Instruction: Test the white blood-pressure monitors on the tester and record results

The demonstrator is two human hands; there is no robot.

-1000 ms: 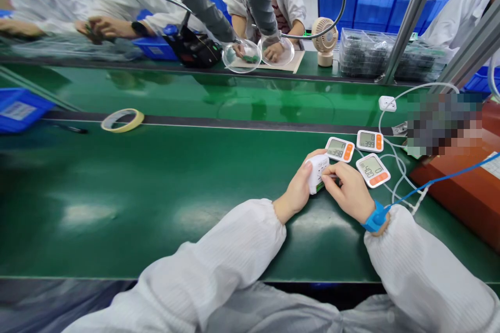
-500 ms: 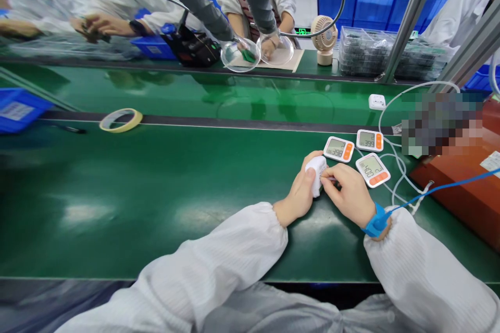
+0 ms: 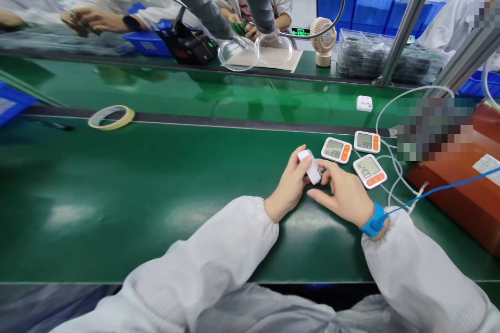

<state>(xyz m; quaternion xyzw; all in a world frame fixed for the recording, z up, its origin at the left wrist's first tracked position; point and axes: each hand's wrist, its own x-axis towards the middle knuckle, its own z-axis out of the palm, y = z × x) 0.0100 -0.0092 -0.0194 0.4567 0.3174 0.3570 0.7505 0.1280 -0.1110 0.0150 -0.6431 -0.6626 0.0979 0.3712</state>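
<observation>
In the head view, the left hand [image 3: 288, 187] grips a small white device [image 3: 310, 168] between its thumb and fingers, raised over the green bench [image 3: 148, 208] and tilted so that a narrow edge faces up. The right hand [image 3: 347, 195] is partly open, its thumb spread away from its curled fingers, with the fingertips right at the device's far side; whether they press on it or only lie beside it, I cannot tell. For handling at this point, a steady left hold by the rim would serve best, leaving the face free, with light right fingertip pressure applied square to the shell so that it does not twist. The 3 counters [image 3: 370, 170], reading 398, 399 and 400, lie just beyond the right hand, so keeping those knuckles low and near the device should avoid nudging them. The wrist strap [image 3: 375, 220] sits on the right wrist, and its blue cord [image 3: 441, 185] runs off to the right; leaving slack there would keep it from tugging during fine finger work.
</observation>
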